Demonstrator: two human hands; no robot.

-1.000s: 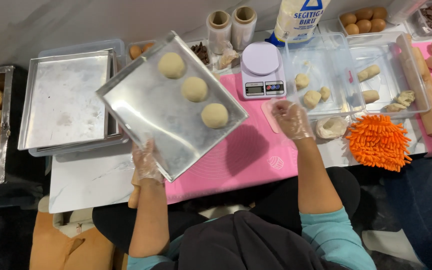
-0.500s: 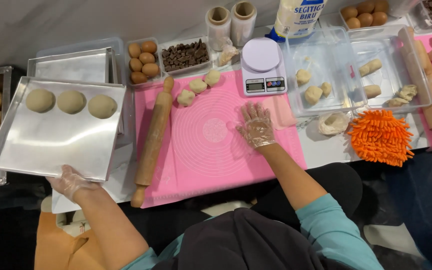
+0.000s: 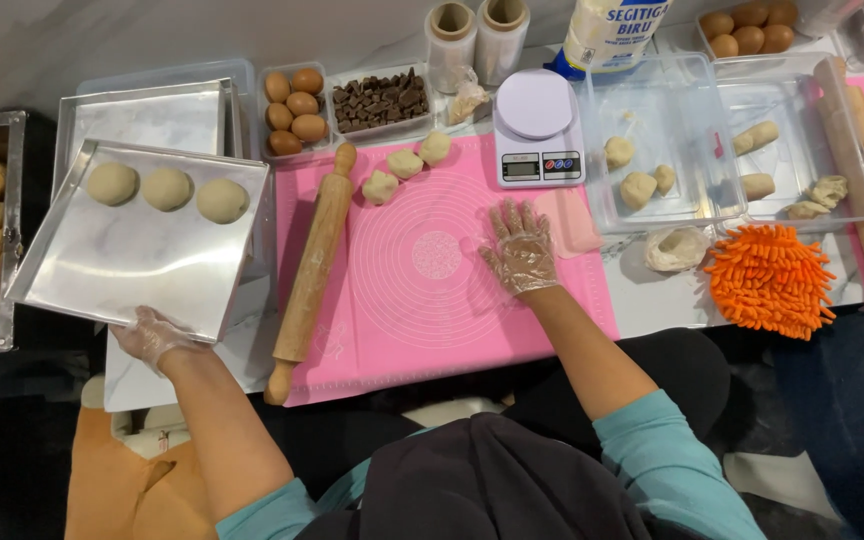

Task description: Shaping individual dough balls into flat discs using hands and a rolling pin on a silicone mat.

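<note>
Tray with three dough balls is gripped at its near edge by left hand, mid-left of frame, seemingly being set aside, while right hand rests flat, fingers spread, empty on pink mat.

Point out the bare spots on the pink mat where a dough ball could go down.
The pink mat is bare across its printed rings, between the rolling pin and the right hand, and along its near edge. Crowded: the far edge, with three dough pieces and the scale. The left hand holds the tray.
</note>
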